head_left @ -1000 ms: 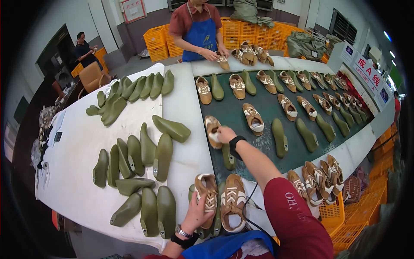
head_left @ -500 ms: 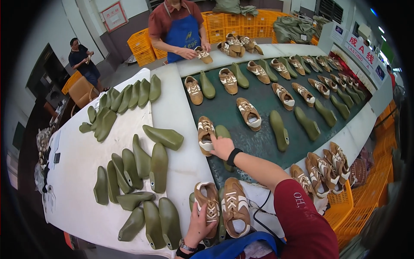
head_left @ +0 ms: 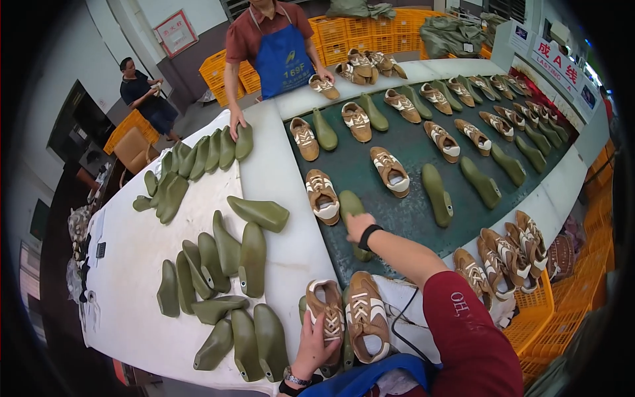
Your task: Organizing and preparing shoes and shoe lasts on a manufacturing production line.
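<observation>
Close to my body, my left hand (head_left: 316,345) is wrapped round a brown and white laced sneaker (head_left: 323,311). A second matching sneaker (head_left: 368,317) lies right beside it, with green shoe lasts partly hidden under and between them. Out over the dark green belt, my right hand (head_left: 361,228) has its fingers closed on a green shoe last (head_left: 350,204); the fingertips are partly hidden. Just left of that last, another brown sneaker (head_left: 322,196) lies on the belt, apart from my hand.
Many green shoe lasts (head_left: 253,258) cover the white table (head_left: 291,264) at left. Sneakers and lasts stand in rows along the green belt (head_left: 397,228). More sneakers (head_left: 497,258) rest at the right edge above an orange crate (head_left: 533,311). A co-worker in a blue apron (head_left: 288,63) stands across.
My right hand has left the sneaker on the belt and moved right onto the shoe last. The co-worker's hand has reached from a sneaker to the lasts at the far left.
</observation>
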Demonstrator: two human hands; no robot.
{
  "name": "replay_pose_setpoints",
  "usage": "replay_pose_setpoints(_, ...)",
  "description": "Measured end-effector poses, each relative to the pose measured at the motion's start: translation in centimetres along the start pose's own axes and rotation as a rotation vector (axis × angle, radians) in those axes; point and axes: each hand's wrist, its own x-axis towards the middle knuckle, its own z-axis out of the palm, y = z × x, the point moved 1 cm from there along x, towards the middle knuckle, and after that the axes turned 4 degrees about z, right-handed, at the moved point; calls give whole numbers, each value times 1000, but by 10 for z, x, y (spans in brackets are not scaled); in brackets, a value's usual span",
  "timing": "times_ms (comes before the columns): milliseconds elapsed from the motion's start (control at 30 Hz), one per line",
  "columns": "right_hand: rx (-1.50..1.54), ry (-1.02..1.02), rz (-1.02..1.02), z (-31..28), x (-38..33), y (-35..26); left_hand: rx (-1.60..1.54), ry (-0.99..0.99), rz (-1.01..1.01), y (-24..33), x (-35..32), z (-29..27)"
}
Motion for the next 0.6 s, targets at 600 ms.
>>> replay_pose_setpoints(600, -87, -144, -311, -58, -138, 72, -65, 140, 50, -16, -8, 21)
